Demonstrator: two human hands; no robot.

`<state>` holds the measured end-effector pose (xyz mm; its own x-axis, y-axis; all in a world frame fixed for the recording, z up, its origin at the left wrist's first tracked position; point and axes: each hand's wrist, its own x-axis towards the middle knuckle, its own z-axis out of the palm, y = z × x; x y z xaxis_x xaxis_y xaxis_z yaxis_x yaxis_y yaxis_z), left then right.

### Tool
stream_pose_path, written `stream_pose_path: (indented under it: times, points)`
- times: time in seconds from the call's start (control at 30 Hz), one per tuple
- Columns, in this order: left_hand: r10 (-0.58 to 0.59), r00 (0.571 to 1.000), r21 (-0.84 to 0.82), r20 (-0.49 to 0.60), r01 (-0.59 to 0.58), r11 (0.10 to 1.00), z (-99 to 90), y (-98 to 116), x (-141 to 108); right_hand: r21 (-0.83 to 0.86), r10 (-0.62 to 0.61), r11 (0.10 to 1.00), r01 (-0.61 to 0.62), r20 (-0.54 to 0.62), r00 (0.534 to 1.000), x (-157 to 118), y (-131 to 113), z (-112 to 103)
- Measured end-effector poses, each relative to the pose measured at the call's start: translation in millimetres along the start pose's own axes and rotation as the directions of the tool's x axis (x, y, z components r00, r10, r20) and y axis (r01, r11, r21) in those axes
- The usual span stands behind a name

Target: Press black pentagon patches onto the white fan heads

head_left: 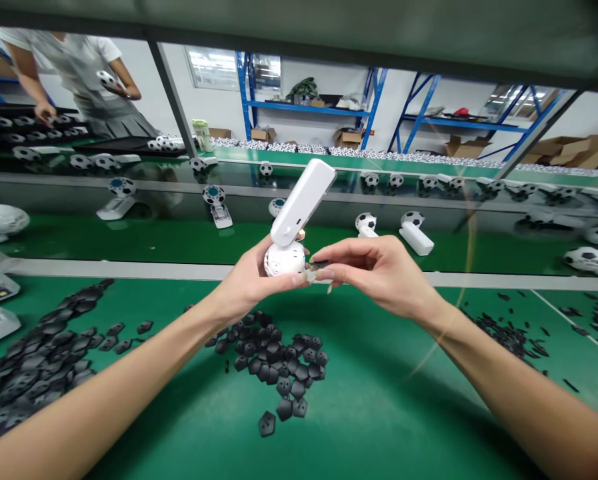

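A white device with a round head (pixel 283 260) and a long flat arm (pixel 303 201) tilted up to the right is in my left hand (pixel 251 280), whose fingers wrap the round head. Beside it, my right hand (pixel 379 270) pinches a small dark piece (pixel 321 265) against the right side of the head. Below my hands, a pile of black pentagon pieces (pixel 279 357) lies on the green table (pixel 369 413).
More black pieces spread at left (pixel 43 353) and right (pixel 509 337). Beyond the table edge, a green belt (pixel 179 241) carries football-patterned devices (pixel 413 219). A person (pixel 79 73) stands behind at upper left. Blue shelves (pixel 309 109) line the wall.
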<state>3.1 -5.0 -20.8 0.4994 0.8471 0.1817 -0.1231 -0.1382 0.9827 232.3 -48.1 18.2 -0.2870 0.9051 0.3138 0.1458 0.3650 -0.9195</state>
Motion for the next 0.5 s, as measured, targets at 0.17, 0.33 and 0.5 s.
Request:
stream_pose_path:
  times: [0.17, 0.33, 0.5]
  points:
    - [0.044, 0.999, 0.038, -0.006, -0.044, 0.998, 0.3, -5, 1, -0.078, -0.158, 0.986, 0.148, -0.148, 0.976, 0, 5, 5]
    - [0.024, 0.999, 0.1, -0.033, -0.021, 0.995, 1.2, -8, 0, 0.037, -0.079, 0.995, 0.094, -0.285, 0.955, 2, 10, 11]
    - [0.008, 0.999, 0.103, -0.034, -0.005, 0.995, 7.1, -9, -2, 0.255, 0.175, 0.959, -0.125, -0.186, 0.967, 3, 13, 14]
